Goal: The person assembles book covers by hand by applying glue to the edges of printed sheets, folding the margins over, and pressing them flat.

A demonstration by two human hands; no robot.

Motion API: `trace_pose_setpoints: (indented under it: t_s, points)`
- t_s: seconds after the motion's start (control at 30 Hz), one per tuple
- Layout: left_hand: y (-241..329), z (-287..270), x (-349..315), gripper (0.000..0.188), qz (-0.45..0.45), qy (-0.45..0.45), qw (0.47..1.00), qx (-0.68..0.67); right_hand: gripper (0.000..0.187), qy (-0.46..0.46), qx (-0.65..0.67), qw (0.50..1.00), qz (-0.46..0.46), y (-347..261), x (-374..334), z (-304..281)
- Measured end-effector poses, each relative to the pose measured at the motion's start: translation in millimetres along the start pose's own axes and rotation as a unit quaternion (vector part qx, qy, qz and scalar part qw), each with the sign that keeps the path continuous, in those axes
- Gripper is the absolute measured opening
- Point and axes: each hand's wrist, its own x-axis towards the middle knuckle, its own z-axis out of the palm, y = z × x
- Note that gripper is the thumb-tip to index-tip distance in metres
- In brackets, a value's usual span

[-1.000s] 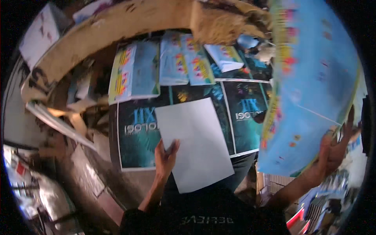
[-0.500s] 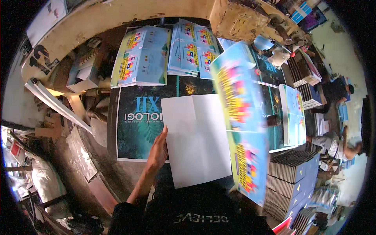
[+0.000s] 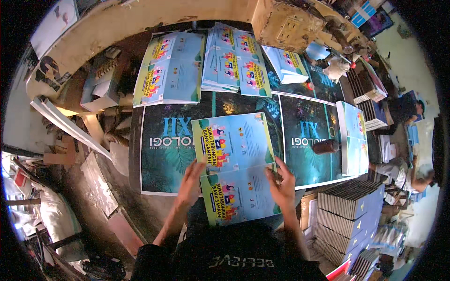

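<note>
In front of me, at the near edge of the table, lies a blue and yellow printed cover sheet (image 3: 241, 154) with two copies of a cartoon design. My left hand (image 3: 190, 183) grips its left edge. On the opposite edge my right hand (image 3: 282, 183) is closed, the thumb resting over the top face and the fingers partly hidden beneath. Whatever lies directly under the sheet is covered. Farther back sit more matching printed sheets, one pile (image 3: 176, 70) at the left and an overlapping pile (image 3: 234, 61) in the middle.
Large dark teal printed sheets (image 3: 300, 154) cover the tabletop. A dark brown cylindrical object (image 3: 326, 146) rests on them. Another printed pile (image 3: 351, 138) stands at the right edge. Stacked blue books (image 3: 349, 220) stand near right, below the table. A person (image 3: 405, 173) is in the right background.
A printed sheet, blurred at the right half a second ago, now covers the white sheet between my hands. My right hand has come to its right edge; the left stays at the left edge.
</note>
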Motion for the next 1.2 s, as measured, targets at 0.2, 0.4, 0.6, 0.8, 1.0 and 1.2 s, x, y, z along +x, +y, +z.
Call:
trace_pose_setpoints:
  t_s: [0.2,0.4,0.6,0.8,1.0,1.2]
  points:
    - [12.0,23.6,0.3,0.036,0.119,0.022,0.971,0.205,0.047,-0.040,0.026,0.997,0.068,11.5,3.6,-13.6]
    - [31.7,51.8,-6.1,0.029,0.232,0.039,0.950,0.205,0.047,0.095,-0.035,0.994,-0.043,-15.3,-3.9,-15.9]
    - [133.9,88.5,-53.6,0.029,0.427,0.148,0.844,0.288,0.031,0.081,0.103,0.986,-0.099,-75.8,-3.0,-54.6]
    - [129.3,78.9,-46.2,0.045,0.545,-0.079,0.543,0.634,0.085,-0.207,0.629,0.745,0.080,-45.1,1.7,-78.5]
    - [2.2,45.0,-24.3,0.061,0.392,-0.179,0.553,0.713,0.062,-0.064,0.454,0.868,0.190,-3.3,-10.9,-57.9]
    - [19.2,44.1,-24.5,0.057,0.365,-0.183,0.611,0.679,0.034,0.018,0.282,0.959,-0.019,32.8,-5.4,-40.6]
